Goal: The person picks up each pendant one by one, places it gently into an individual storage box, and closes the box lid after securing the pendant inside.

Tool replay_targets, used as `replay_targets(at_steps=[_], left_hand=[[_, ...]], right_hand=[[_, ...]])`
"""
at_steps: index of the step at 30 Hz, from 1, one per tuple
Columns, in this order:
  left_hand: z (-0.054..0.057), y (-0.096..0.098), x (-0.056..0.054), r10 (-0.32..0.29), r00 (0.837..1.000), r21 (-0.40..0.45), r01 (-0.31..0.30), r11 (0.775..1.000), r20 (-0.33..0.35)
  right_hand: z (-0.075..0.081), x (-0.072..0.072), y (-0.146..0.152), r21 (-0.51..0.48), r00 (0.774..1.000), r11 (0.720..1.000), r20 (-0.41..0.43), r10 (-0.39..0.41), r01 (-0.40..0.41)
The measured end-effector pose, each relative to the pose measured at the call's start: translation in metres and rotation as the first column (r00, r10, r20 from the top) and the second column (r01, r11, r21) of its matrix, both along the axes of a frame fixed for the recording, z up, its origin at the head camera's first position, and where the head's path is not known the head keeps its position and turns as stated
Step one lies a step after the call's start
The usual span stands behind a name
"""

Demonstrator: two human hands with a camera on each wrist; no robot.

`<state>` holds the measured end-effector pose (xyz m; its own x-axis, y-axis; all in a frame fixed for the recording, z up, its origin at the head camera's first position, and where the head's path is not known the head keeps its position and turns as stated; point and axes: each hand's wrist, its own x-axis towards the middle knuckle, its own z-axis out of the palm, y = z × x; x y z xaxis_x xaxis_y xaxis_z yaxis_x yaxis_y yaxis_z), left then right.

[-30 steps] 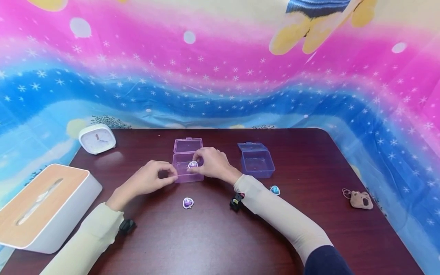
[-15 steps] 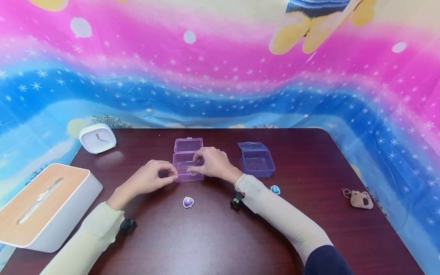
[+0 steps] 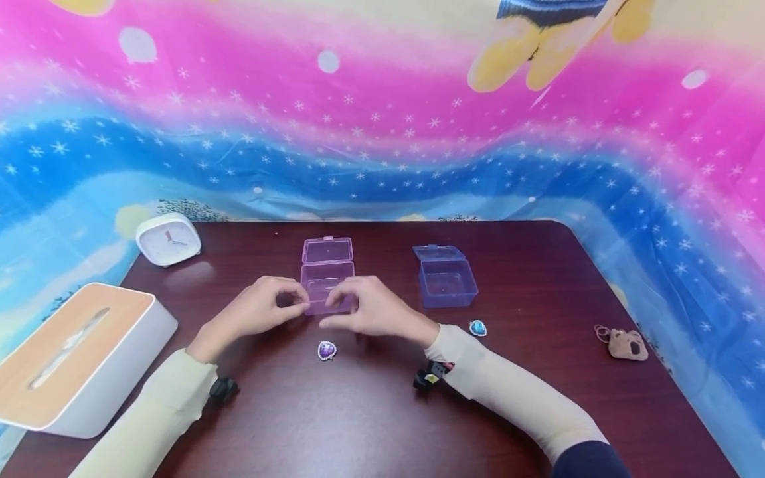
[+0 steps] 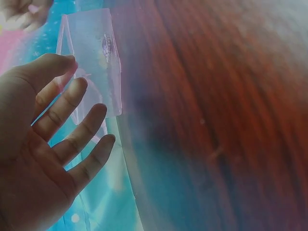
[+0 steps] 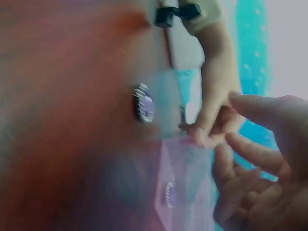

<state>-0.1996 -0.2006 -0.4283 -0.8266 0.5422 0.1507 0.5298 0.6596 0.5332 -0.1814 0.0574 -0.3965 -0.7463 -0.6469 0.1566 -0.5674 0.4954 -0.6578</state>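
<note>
A translucent pink box (image 3: 319,272) stands with its lid up near the middle of the table. My left hand (image 3: 265,305) pinches its left rim between thumb and forefinger, the other fingers spread in the left wrist view. Over the box's front right corner hovers my right hand (image 3: 373,305), fingers loosely bent and holding nothing. Inside the box lies a heart-shaped gem with a beaded edge (image 4: 107,47), hidden in the head view by the right hand. Another such gem, purple (image 3: 326,350), lies on the table in front of the box.
A blue lidded box (image 3: 448,282) stands lid up to the right, with a blue heart gem (image 3: 477,328) before it. A clock (image 3: 169,240) and tissue box (image 3: 95,358) stand at left. A small tan pouch (image 3: 626,345) lies near the right edge.
My right hand has let go of a heart gem, which dropped into the pink box, and has drawn back toward me and slightly right. The left hand has stayed at the rim.
</note>
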Motion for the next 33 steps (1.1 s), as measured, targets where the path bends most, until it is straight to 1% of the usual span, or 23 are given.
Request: replay_targets(at_steps=[3, 6, 7, 11, 14, 17, 19, 23, 28, 30, 33], left_hand=[[0.0, -0.002, 0.0, -0.004, 1.0, 0.006, 0.004, 1.0, -0.013], [-0.001, -0.002, 0.0, -0.003, 1.0, 0.011, 0.003, 1.0, -0.011], [-0.002, -0.002, 0.0, -0.003, 1.0, 0.012, 0.003, 1.0, -0.008], [-0.003, -0.003, -0.001, -0.009, 1.0, 0.013, 0.009, 1.0, 0.009], [-0.002, -0.005, 0.0, -0.003, 1.0, 0.014, 0.002, 1.0, 0.017], [-0.001, -0.007, 0.003, 0.013, 1.0, 0.016, -0.013, 1.0, 0.021], [-0.001, -0.006, 0.003, 0.014, 1.0, 0.018, -0.015, 1.0, 0.02], [0.0, -0.003, 0.001, 0.003, 1.0, 0.02, -0.003, 1.0, 0.016], [-0.001, -0.003, -0.002, -0.004, 1.0, 0.022, 0.004, 1.0, 0.009], [-0.002, -0.003, -0.002, -0.011, 1.0, 0.02, 0.01, 1.0, 0.01], [-0.002, -0.003, -0.002, -0.026, 1.0, 0.018, 0.025, 1.0, 0.012]], right_hand=[[-0.007, 0.01, -0.003, 0.069, 0.995, 0.997, 0.097, 0.023, -0.029], [-0.017, 0.015, -0.007, 0.125, 0.989, 0.991, 0.143, 0.027, -0.045], [-0.021, 0.017, -0.009, 0.143, 0.989, 0.988, 0.144, 0.028, -0.049], [-0.029, 0.021, -0.016, 0.237, 0.995, 0.969, 0.091, 0.045, -0.066], [-0.031, 0.024, -0.021, 0.294, 0.994, 0.952, 0.082, 0.068, -0.089], [-0.031, 0.024, -0.024, 0.328, 0.993, 0.938, 0.068, 0.095, -0.112], [-0.031, 0.023, -0.025, 0.335, 0.993, 0.935, 0.049, 0.108, -0.119], [-0.03, 0.021, -0.022, 0.337, 0.993, 0.934, 0.018, 0.118, -0.117], [-0.028, 0.016, -0.018, 0.319, 0.991, 0.939, 0.019, 0.129, -0.128], [-0.026, 0.013, -0.016, 0.295, 0.991, 0.946, 0.016, 0.132, -0.131], [-0.024, 0.008, -0.011, 0.221, 0.989, 0.965, -0.009, 0.145, -0.14]])
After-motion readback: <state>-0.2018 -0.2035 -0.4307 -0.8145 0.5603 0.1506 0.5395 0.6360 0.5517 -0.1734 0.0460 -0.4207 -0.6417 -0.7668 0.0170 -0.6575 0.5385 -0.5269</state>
